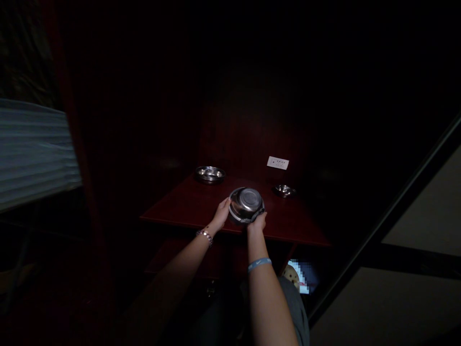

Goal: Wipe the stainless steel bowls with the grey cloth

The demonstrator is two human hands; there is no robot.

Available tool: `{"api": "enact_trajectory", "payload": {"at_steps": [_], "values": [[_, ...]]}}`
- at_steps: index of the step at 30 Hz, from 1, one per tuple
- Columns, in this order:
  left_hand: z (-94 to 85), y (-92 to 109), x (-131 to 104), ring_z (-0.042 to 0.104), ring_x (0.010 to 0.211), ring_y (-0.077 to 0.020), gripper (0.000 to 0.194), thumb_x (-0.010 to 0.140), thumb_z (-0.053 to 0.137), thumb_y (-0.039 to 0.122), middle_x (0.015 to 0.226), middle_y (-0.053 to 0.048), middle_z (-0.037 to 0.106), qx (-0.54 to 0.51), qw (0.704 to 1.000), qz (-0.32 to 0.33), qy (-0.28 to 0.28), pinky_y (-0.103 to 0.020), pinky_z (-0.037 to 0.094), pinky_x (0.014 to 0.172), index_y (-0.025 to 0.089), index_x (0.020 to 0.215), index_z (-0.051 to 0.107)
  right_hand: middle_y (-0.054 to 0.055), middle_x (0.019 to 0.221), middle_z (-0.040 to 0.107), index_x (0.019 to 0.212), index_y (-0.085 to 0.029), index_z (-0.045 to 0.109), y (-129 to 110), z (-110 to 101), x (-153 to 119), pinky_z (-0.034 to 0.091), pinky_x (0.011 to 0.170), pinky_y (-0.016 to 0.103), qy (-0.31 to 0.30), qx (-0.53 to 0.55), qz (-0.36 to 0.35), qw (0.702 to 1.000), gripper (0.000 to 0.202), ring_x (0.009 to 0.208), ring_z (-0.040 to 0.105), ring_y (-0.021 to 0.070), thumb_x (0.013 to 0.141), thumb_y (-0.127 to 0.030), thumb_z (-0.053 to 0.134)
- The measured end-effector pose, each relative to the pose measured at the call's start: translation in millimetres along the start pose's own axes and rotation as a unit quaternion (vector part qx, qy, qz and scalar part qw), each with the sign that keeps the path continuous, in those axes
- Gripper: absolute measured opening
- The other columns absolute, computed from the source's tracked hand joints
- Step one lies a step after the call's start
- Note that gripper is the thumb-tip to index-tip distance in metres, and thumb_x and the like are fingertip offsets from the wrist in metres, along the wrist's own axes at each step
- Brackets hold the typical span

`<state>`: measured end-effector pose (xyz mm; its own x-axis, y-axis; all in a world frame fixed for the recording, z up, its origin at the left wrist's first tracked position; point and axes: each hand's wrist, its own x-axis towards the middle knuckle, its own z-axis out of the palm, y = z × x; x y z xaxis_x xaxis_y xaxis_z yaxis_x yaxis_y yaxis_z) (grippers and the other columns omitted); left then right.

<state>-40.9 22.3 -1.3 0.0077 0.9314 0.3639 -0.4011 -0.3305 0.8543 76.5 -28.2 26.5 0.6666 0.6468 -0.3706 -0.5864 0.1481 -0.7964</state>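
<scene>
Between my two hands is a shiny metal bowl (247,202), tipped so that its round base faces up toward me. My left hand (221,214) grips the rim on the left side. On the near right side, my right hand (258,221) is closed around the rim, next to something grey and crumpled along the edge that I cannot make out. The bowl is held over the front part of a dark red wooden shelf (173,210). Most of my fingers are hidden behind the bowl.
A wide metal bowl (210,174) stands at the shelf's back left, and a smaller metal bowl (285,191) at the right. A white socket plate (278,163) is on the back wall. Dark panels flank the shelf. A light slatted surface (36,149) shows at far left.
</scene>
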Motion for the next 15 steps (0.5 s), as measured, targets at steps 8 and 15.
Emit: {"api": "enact_trajectory", "payload": {"at_steps": [8, 15], "values": [[-1.6, -1.5, 2.6, 0.060, 0.110, -0.0253, 0.040, 0.080, 0.056, 0.043, 0.113, -0.012, 0.069, -0.043, 0.998, 0.003, 0.052, -0.040, 0.042, 0.101, 0.013, 0.104, 0.066, 0.012, 0.101, 0.071, 0.122, -0.005, 0.057, -1.7, 3.2, -4.5, 0.056, 0.074, 0.028, -0.012, 0.036, 0.029, 0.999, 0.046, 0.093, 0.068, 0.0178, 0.092, -0.037, 0.043], [0.6, 4.8, -0.3, 0.060, 0.110, -0.0245, 0.037, 0.079, 0.057, 0.042, 0.110, -0.011, 0.070, -0.044, 0.998, -0.006, 0.051, -0.039, 0.043, 0.100, 0.013, 0.101, 0.067, 0.014, 0.100, 0.071, 0.120, -0.003, 0.059, -3.9, 2.0, -6.0, 0.057, 0.074, 0.030, -0.005, 0.027, 0.016, 0.999, 0.047, 0.093, 0.068, 0.0195, 0.092, -0.037, 0.043]]}}
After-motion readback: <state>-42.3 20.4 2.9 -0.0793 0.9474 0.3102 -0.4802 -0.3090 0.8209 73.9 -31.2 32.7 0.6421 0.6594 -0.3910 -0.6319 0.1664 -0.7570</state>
